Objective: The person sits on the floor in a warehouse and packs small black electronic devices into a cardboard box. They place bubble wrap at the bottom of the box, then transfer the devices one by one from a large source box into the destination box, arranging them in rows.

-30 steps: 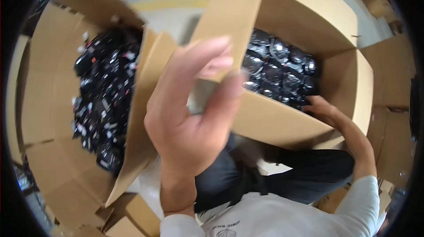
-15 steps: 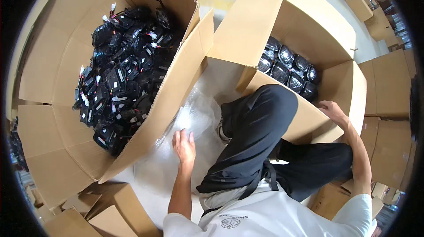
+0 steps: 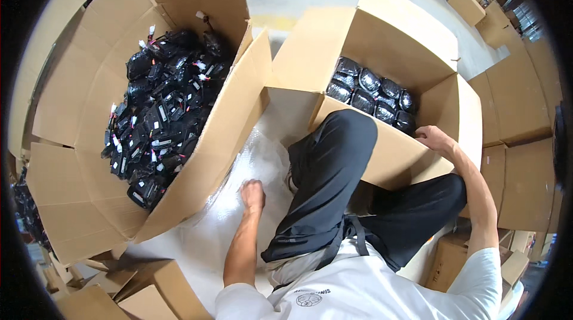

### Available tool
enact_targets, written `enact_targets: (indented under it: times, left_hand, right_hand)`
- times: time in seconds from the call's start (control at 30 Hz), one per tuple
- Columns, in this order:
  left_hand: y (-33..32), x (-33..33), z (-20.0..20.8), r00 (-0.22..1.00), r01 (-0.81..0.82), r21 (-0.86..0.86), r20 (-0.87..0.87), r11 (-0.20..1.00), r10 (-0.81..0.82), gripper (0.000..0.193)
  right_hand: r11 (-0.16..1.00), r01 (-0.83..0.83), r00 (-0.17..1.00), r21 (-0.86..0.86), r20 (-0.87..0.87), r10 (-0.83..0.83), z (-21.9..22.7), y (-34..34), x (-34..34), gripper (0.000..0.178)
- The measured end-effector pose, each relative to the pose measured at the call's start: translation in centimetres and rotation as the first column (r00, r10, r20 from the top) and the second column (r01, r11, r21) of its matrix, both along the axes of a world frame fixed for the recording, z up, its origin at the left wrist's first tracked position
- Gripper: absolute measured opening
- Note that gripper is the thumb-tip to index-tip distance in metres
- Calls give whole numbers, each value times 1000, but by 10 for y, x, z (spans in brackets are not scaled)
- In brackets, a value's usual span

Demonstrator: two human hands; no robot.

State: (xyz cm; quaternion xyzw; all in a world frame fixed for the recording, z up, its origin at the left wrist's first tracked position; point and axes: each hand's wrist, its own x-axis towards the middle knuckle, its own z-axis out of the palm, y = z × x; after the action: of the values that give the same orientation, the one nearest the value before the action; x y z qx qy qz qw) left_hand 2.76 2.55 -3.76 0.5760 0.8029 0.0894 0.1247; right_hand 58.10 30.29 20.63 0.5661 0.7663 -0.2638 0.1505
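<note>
My left hand [image 3: 253,195] is closed in a fist above the clear bubble wrap [image 3: 258,156] on the floor between two open cardboard boxes. Whether its fingers pinch anything is hidden. My right hand [image 3: 434,139] grips the near rim of the right-hand cardboard box [image 3: 391,147], fingers curled over the edge. Inside that box, rounded black parts in shiny clear wrap [image 3: 370,81] sit packed in rows. The large left-hand cardboard box [image 3: 203,153] holds a loose heap of black wrapped electrical parts [image 3: 158,111] with white connectors on short wires.
My bent knee [image 3: 352,135] rises between the boxes, against the right one. Open flaps [image 3: 313,48] stick out toward the middle. Smaller cartons [image 3: 161,290] lie at the lower left, and stacked cartons [image 3: 525,183] stand at the right.
My left hand has gone from spread fingers to a fist, staying over the bubble wrap. My right hand stays at the box rim. The view has shifted, so the right box appears further left.
</note>
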Motion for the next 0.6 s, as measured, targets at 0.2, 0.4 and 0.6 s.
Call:
enact_targets:
  times: [0.2,0.4,0.6]
  left_hand:
    - [19,3,150,928,-304,619,366,724,76,13]
    - [37,-16,345,729,-495,494,683,715,32,19]
    - [56,14,459,768,-29,744,444,667,-461,15]
  right_hand:
    - [969,247,947,-7,-209,-243,29,-16,-11,36]
    - [962,-79,913,263,-368,175,97,-22,-98,31]
    - [728,-179,374,662,-639,673,220,-79,-273,112]
